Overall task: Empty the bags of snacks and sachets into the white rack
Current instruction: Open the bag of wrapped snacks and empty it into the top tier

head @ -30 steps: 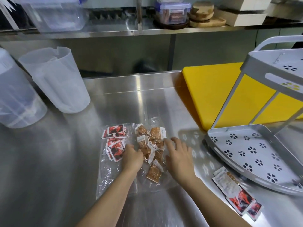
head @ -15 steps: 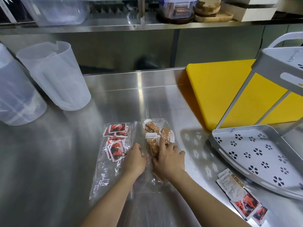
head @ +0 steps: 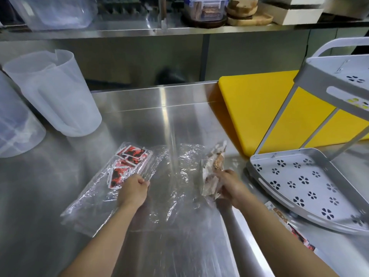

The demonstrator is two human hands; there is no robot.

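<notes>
Beside the white rack (head: 311, 182), right hand (head: 229, 184) gripping snacks (head: 213, 168); left hand (head: 132, 189) fisted.

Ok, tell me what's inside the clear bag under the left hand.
Red-and-black sachets show through the clear bag. The left hand covers its near edge, hiding anything beneath.

Blurred by motion: snack packets (head: 214, 168) in right hand (head: 229, 186). Cut off at right edge: white rack (head: 327, 198). Half hidden behind right forearm: loose sachets (head: 295, 232).

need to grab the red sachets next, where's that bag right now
In the head view the sachet bag lies flat on the counter, left of centre, its near end under the left hand, jugs behind.
</notes>
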